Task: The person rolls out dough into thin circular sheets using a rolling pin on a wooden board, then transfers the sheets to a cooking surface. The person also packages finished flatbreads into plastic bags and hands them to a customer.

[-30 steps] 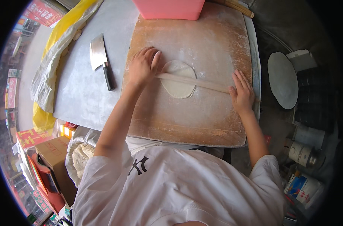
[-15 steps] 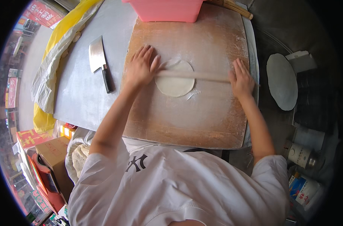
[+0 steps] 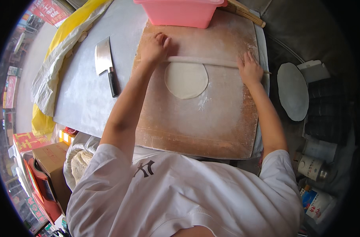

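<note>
My left hand half-curls at the left end of the rolling pin, grip unclear; right hand flat over right end. Dough round mid-board, near side of pin. If I press unevenly, one side may thin.

Table, grey-topped: placed left of centre, its surface streaked with pale marks. Ground, pale strip: seen at the left, bordered outward by blurred, multicoloured clutter. Dark grey surface: spread across the upper right; whether floor or wall cannot be told. Pale oval top: set at the right, its support hidden, near a dark ribbed object. Cardboard box: stood at lower left. Light: cast more brightly at left; the right side is dimly lit.
</note>
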A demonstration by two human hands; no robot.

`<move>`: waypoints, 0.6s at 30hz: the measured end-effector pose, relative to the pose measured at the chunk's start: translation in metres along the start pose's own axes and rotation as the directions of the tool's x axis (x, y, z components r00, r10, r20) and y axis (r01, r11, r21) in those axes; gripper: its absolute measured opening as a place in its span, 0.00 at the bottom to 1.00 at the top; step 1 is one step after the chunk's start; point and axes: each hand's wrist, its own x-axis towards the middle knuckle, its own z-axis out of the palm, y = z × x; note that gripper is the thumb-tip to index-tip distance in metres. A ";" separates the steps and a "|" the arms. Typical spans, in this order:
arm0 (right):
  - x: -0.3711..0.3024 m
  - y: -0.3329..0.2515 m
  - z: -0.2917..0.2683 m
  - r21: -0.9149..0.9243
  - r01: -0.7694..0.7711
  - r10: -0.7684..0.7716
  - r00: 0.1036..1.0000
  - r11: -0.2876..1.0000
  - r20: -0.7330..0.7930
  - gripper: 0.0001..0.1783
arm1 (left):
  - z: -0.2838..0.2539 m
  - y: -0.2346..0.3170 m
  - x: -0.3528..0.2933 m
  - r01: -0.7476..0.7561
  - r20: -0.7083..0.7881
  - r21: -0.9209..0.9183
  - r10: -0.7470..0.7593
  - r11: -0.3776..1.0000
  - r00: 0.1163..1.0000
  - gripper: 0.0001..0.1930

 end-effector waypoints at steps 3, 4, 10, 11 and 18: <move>-0.012 -0.026 -0.013 0.001 0.018 -0.018 0.995 1.000 0.094 0.36 | 0.014 -0.031 -0.045 -0.045 -0.193 0.375 0.125 0.926 0.973 0.30; -0.072 -0.026 -0.021 0.022 0.076 -0.077 0.996 0.997 0.043 0.37 | 0.011 -0.029 -0.091 -0.099 -0.119 0.415 0.162 0.905 0.980 0.31; -0.082 -0.018 -0.027 0.115 0.126 -0.118 0.990 0.985 -0.075 0.34 | 0.008 -0.013 -0.099 -0.243 -0.068 0.360 0.285 0.901 0.956 0.28; -0.038 0.000 -0.004 0.073 0.058 -0.052 0.996 0.996 -0.077 0.33 | 0.020 -0.015 -0.044 -0.292 -0.103 0.317 0.338 0.903 0.935 0.26; -0.114 -0.037 -0.034 0.112 0.136 -0.138 0.990 0.984 0.017 0.32 | 0.001 -0.035 -0.124 -0.177 -0.048 0.402 0.214 0.899 0.976 0.31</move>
